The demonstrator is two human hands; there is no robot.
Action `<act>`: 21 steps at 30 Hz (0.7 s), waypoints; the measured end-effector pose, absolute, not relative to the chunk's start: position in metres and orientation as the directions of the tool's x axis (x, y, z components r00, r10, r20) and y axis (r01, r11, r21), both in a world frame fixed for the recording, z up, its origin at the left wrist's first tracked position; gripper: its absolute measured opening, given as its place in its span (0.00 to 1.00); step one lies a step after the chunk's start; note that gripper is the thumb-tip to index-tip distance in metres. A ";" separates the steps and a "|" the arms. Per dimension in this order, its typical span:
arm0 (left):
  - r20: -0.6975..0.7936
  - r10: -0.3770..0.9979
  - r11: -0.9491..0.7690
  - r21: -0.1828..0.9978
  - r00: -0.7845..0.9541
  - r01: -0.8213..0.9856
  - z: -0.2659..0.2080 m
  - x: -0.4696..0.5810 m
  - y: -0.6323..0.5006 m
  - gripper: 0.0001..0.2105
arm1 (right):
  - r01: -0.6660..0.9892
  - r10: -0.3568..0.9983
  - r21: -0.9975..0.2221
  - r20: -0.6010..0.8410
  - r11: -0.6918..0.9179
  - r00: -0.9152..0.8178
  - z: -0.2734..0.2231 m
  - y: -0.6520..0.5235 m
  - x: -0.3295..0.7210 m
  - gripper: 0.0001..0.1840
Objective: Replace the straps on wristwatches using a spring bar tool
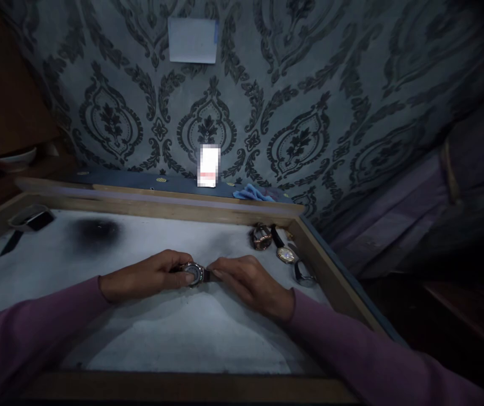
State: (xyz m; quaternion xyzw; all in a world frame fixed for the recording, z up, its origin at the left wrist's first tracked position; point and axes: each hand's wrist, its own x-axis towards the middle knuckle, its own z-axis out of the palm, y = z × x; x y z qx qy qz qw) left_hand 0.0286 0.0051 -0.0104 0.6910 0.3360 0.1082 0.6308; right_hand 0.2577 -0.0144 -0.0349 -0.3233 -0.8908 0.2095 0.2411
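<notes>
A round wristwatch [194,273] with a metal case and dark strap is held over the white surface of a wooden-rimmed tray [174,344]. My left hand [149,276] is closed on its case, the thumb lying on the dial. From the other side, my right hand [252,282] pinches the dark strap close to the case with its fingertips. The far part of the strap is hidden under my right fingers.
Several other watches lie along the tray's right side, among them a gold-faced watch [285,255] and a brown-toned watch [261,237]. A dark-screened watch [40,220] lies at far left. Behind the rim are a blue cloth [253,193] and a bright blurred upright rectangle [208,165].
</notes>
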 end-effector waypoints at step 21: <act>-0.198 0.576 -0.075 0.953 0.793 0.293 -0.015 0.028 0.008 0.12 | 0.448 0.629 -0.453 0.423 0.770 -0.653 -0.040 -0.015 0.257 0.14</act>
